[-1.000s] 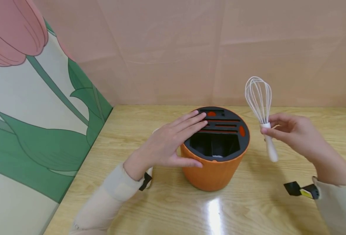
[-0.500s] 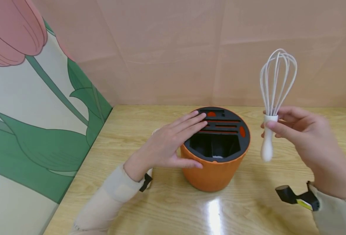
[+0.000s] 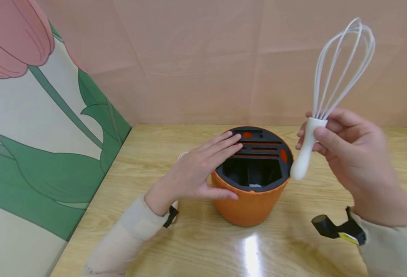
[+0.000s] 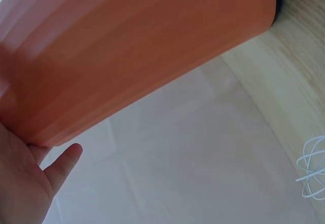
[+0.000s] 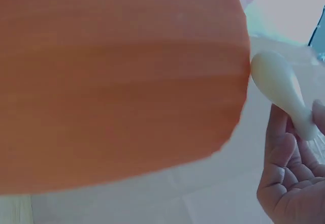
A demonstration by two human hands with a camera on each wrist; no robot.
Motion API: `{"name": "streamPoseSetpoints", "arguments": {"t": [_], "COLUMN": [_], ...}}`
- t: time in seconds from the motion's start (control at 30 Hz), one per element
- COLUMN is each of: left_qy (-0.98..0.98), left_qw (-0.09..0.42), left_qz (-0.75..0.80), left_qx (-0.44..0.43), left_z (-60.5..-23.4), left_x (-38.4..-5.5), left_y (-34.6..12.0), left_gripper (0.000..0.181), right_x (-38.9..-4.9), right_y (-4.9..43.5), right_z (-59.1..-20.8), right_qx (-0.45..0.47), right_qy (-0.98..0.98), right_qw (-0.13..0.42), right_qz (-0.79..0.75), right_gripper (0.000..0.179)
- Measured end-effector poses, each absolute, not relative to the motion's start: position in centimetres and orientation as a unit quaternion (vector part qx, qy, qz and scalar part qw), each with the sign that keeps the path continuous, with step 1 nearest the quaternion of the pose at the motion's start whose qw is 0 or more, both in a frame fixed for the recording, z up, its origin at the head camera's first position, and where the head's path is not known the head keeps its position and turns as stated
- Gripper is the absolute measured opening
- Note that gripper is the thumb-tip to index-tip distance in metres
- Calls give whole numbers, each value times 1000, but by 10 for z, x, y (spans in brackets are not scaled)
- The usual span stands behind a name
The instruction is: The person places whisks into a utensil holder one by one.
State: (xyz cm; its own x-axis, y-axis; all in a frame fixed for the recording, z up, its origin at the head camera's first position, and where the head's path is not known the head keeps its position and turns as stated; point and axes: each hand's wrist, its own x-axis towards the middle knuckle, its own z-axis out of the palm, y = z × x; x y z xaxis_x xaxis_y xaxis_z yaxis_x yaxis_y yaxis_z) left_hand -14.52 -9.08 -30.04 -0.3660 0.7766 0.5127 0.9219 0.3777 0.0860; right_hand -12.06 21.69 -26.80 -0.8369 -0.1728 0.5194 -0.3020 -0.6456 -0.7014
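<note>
An orange utensil holder [image 3: 250, 209] with a black slotted lid [image 3: 255, 186] stands upright on the table. My left hand [image 3: 194, 169] rests across the lid's left side, fingers straight, thumb along the front rim. To the right of the holder, my right hand [image 3: 355, 154] pinches a white whisk [image 3: 307, 148] near the top of its handle. The whisk's wire loops point up and its handle slants down toward the lid's right edge. In the right wrist view the handle end [image 5: 274, 71] shows beside the orange wall; whether they touch I cannot tell.
Another white wire whisk [image 4: 312, 168] lies on the wooden table [image 3: 148, 154], mostly hidden behind my left hand and wrist in the head view. A pink cloth backdrop [image 3: 196, 77] rises behind, and a tulip-printed panel [image 3: 51, 161] stands at the left.
My right hand has raised the whisk and brought it closer to me, tilting it so its handle end swings left toward the holder. My left hand stays in place on the lid.
</note>
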Motion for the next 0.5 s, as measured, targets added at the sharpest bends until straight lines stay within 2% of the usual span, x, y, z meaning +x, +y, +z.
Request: {"name": "streamPoseSetpoints", "arguments": {"t": [0.1, 0.3, 0.5], "left_qy": [-802, -803, -806], "left_qw": [203, 207, 208], "left_qz": [-188, -188, -185], "left_qx": [-529, -527, -523], "left_z": [-301, -301, -303], "left_x": [-145, -144, -139], "left_y": [-90, -91, -96], "left_gripper": [103, 103, 103], "right_x": [-120, -122, -115], "right_y": [208, 195, 179], "right_z": [-264, -260, -262], "right_qx": [296, 338, 303], "right_qy": [-410, -404, -511], "right_qw": [51, 40, 71], "right_qz": [861, 849, 801], "right_gripper": [26, 23, 24]}}
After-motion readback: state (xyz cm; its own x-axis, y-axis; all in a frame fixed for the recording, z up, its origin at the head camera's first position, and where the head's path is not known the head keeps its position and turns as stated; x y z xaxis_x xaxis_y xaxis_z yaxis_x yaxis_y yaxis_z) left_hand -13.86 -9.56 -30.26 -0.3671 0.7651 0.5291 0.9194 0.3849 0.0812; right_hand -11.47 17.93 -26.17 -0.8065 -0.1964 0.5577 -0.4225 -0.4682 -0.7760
